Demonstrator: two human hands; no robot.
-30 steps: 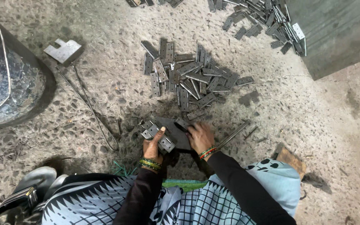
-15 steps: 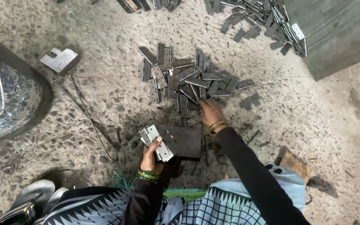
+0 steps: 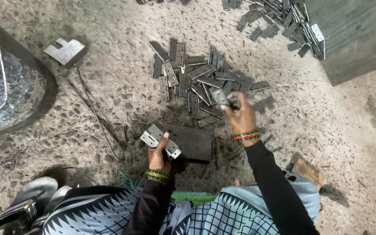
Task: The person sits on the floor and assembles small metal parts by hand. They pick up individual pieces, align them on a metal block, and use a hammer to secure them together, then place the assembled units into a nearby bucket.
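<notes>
So the left hand (image 3: pixel 158 153) is clamped on a metal hinge (image 3: pixel 161 141) at the edge of a dark block (image 3: pixel 192 141) on the floor. Right hand (image 3: pixel 241 117) grips a blurry metal piece (image 3: pixel 224 98) above the hinge pile (image 3: pixel 196 78), hard to make out; the fingers are mostly hidden

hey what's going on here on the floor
A person sits on a rough concrete floor. The left hand holds a metal hinge against a dark block. The right hand lifts another hinge piece over a pile of hinge pieces. A second pile lies farther off.
</notes>
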